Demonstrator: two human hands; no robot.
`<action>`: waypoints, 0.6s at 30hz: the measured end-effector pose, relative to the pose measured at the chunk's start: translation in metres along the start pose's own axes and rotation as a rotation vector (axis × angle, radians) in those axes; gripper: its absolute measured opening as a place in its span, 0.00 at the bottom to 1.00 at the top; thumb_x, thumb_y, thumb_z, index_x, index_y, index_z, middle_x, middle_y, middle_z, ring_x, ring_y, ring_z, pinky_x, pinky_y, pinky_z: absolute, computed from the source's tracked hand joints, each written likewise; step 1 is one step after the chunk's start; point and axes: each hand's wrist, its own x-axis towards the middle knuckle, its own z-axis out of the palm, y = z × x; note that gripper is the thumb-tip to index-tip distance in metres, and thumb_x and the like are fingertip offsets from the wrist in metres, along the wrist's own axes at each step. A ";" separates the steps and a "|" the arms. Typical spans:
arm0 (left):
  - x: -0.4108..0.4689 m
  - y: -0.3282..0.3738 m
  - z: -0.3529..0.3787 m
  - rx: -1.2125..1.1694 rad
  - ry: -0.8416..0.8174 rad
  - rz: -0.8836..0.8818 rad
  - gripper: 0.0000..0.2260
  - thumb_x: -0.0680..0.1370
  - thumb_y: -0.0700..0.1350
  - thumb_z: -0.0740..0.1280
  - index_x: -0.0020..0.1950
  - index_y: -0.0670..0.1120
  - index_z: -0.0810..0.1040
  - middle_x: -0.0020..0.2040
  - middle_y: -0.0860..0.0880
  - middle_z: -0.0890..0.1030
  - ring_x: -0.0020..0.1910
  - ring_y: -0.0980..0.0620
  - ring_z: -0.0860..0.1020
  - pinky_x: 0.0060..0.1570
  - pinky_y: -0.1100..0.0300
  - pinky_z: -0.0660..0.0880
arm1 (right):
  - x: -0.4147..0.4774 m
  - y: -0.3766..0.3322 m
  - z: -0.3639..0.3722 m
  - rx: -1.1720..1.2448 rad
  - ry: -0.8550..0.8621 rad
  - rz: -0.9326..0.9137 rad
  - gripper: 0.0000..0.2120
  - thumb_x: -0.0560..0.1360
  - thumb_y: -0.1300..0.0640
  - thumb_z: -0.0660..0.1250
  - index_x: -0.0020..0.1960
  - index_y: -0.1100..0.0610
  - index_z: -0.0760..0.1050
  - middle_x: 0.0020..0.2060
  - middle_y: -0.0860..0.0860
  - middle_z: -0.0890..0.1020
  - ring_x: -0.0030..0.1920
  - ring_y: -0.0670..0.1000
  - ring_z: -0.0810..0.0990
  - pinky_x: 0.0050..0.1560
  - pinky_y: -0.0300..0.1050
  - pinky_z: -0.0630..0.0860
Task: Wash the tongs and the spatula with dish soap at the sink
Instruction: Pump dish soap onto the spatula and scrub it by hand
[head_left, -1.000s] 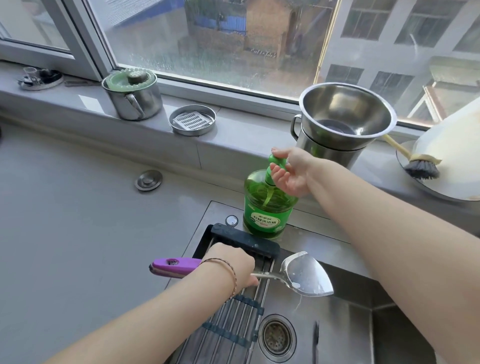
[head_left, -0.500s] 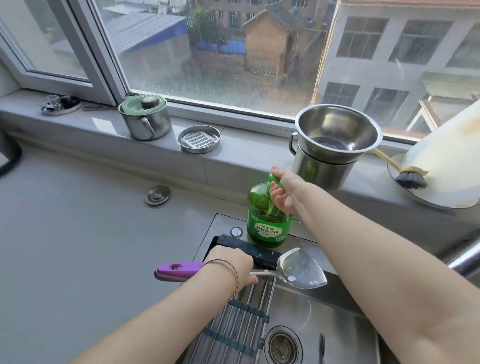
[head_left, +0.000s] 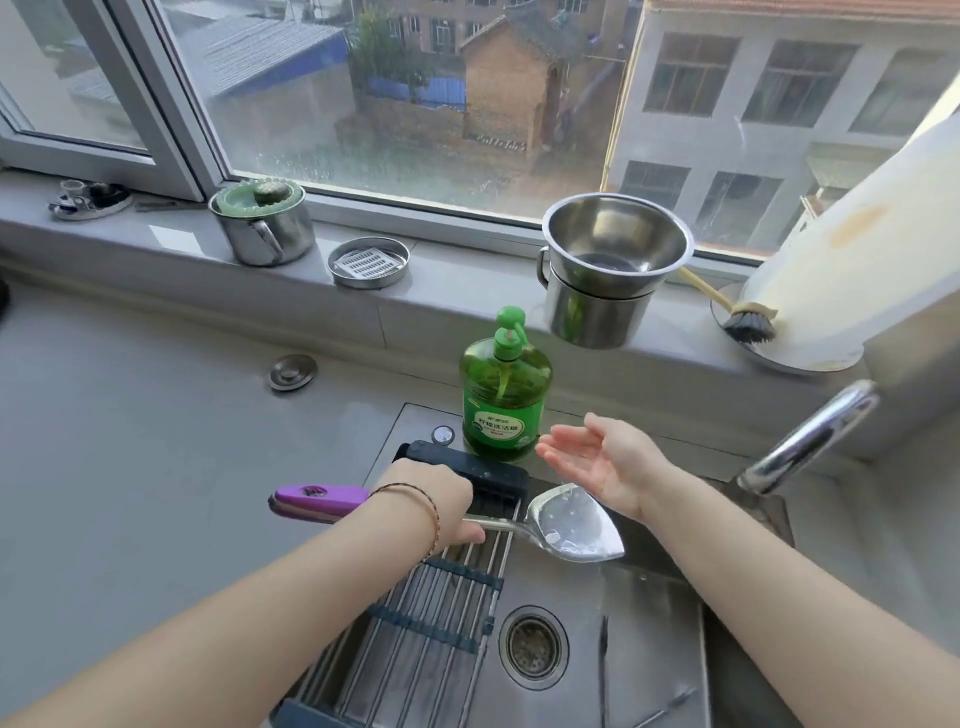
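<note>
Purple-handled spatula (head_left: 566, 525) gripped by the left hand (head_left: 436, 499), centre frame; right hand (head_left: 602, 460) open, palm up, beside the soap bottle (head_left: 504, 405). A soap-slick grip could drop it into the sink (head_left: 639, 623).

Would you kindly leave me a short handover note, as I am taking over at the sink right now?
Left hand: grips the spatula near its purple handle, blade over the sink.
Right hand: open, palm up, beside the soap bottle, holding nothing.
Soap bottle stands on the sink's back ledge. Tongs: not clearly in view.
Done: the blade looks wet; soap on it cannot be confirmed.
Left: soap, scrub and rinse the spatula, then the tongs.
</note>
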 end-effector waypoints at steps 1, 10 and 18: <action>-0.003 0.004 0.000 0.002 -0.002 0.006 0.22 0.78 0.62 0.55 0.48 0.44 0.75 0.46 0.45 0.80 0.44 0.45 0.79 0.42 0.57 0.70 | -0.008 0.012 -0.013 -0.015 0.012 -0.064 0.21 0.83 0.56 0.51 0.44 0.71 0.74 0.40 0.63 0.80 0.42 0.58 0.81 0.37 0.43 0.82; -0.036 0.046 -0.001 0.032 0.061 0.114 0.21 0.78 0.61 0.54 0.49 0.45 0.74 0.52 0.46 0.80 0.50 0.45 0.80 0.42 0.57 0.69 | -0.072 0.104 -0.109 -1.818 -0.124 -0.590 0.43 0.70 0.30 0.44 0.77 0.55 0.47 0.76 0.48 0.52 0.76 0.46 0.49 0.71 0.35 0.39; -0.054 0.072 0.006 0.145 0.169 0.198 0.20 0.80 0.57 0.53 0.54 0.44 0.75 0.52 0.46 0.80 0.50 0.45 0.80 0.41 0.57 0.68 | -0.087 0.130 -0.126 -1.903 -0.108 -0.651 0.50 0.66 0.24 0.41 0.75 0.57 0.35 0.73 0.50 0.36 0.73 0.49 0.31 0.66 0.31 0.25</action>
